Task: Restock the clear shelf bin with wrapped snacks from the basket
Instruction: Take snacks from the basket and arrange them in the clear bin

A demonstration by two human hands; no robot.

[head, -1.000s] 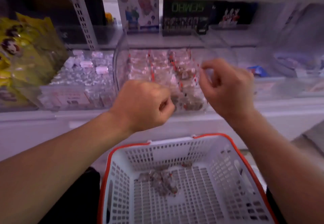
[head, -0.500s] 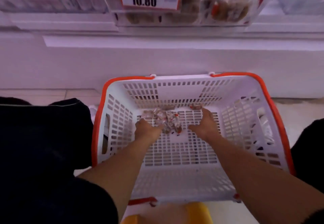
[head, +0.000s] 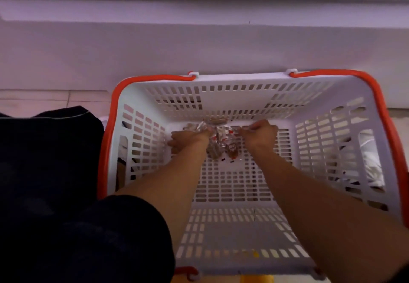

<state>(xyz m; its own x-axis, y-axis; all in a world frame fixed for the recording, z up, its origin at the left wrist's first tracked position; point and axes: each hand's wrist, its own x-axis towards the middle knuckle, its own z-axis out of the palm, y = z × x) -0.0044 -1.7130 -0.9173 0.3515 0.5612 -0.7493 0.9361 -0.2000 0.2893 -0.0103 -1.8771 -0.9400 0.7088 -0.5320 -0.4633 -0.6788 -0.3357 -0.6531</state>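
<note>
A white slotted basket (head: 243,79) with orange handles (head: 389,114) stands below me. A small pile of clear-wrapped snacks (head: 223,145) with red marks lies on its floor near the far wall. My left hand (head: 188,138) is at the pile's left side, its fingers curled round wrappers. My right hand (head: 262,134) is at the pile's right side, its fingertips pinching a wrapper. The clear shelf bin is out of view.
The white base of the shelf unit (head: 199,45) rises just behind the basket. Tiled floor (head: 51,101) shows at the left. My dark clothing (head: 55,183) fills the lower left. Something yellow (head: 250,279) sits under the basket's near edge.
My view dropped from the shelf bins to the basket. Both hands came down from the clear bin into the basket and closed on the snack pile.
</note>
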